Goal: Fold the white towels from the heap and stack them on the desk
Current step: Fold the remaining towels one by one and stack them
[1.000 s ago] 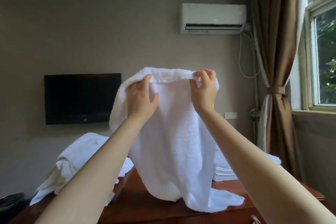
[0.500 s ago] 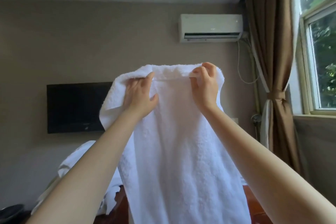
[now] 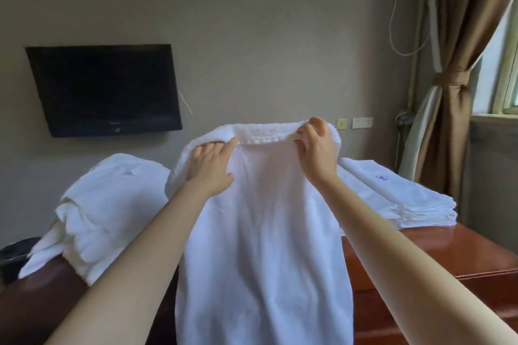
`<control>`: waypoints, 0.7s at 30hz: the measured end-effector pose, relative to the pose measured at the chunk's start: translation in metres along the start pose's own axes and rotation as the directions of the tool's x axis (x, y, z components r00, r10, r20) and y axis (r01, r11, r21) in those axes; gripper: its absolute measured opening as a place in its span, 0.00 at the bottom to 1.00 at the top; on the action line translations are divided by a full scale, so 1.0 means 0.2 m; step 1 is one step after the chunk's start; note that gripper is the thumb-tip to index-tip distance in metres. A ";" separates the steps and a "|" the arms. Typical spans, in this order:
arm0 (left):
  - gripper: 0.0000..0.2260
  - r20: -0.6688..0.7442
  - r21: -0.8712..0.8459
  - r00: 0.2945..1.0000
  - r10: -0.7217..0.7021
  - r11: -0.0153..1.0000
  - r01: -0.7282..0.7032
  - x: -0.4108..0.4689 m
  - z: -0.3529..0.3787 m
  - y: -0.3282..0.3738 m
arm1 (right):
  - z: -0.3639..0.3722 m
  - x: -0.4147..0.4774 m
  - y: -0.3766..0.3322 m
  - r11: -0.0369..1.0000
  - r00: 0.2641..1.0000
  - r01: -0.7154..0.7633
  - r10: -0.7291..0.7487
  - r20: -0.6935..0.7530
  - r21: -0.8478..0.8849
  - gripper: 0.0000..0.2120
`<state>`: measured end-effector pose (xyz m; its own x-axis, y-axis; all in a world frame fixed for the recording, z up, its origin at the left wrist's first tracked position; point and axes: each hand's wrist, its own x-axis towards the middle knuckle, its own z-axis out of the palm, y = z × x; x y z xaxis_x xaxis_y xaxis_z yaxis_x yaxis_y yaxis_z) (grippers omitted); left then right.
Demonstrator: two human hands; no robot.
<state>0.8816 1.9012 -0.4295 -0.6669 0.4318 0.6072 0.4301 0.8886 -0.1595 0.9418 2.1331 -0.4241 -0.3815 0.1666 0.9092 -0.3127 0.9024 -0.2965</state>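
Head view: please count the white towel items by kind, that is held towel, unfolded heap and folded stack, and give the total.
Held towel: 1
Unfolded heap: 1
Folded stack: 1
Total: 3

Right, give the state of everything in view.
White terry towel: held up, hanging unfolded.
Left hand: grips towel's top edge.
Right hand: pinches top edge.
Heap of white towels: unfolded.
Stack of white towels: folded, on brown wooden desk.
Black wall television: off.
Brown curtain: tied back.
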 end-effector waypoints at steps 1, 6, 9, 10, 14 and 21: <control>0.37 0.015 0.005 1.000 -0.006 1.000 0.006 0.03 0.04 0.00 | 0.05 0.01 0.04 1.000 1.000 -0.010 0.010 0.021 0.000 0.05; 0.35 0.072 0.067 0.997 -0.011 0.998 0.006 0.25 0.23 -0.03 | 0.29 0.10 0.24 0.995 0.991 -0.045 0.057 0.120 -0.094 0.11; 0.35 0.103 0.065 0.994 -0.020 0.998 0.013 0.39 0.35 -0.06 | 0.44 0.17 0.34 0.990 0.986 -0.045 0.066 0.152 -0.134 0.11; 0.35 0.116 0.063 0.993 -0.023 0.998 0.016 0.44 0.40 -0.07 | 0.49 0.19 0.38 0.988 0.983 -0.046 0.071 0.172 -0.145 0.12; 0.34 0.165 0.065 0.986 -0.027 0.998 0.017 0.58 0.63 -0.14 | 0.71 0.24 0.53 0.984 0.952 -0.054 0.102 0.290 -0.169 0.14; 0.34 0.319 0.008 0.947 -0.039 0.999 0.039 0.64 1.19 -0.21 | 1.15 0.09 0.80 0.967 0.862 -0.073 0.184 0.472 -0.243 0.15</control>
<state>0.6341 1.9560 -0.5300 -0.8424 0.4234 0.3333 0.3992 0.9058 -0.1417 0.6855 2.1885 -0.5221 -0.7969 0.1219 0.5918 -0.0635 0.9571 -0.2826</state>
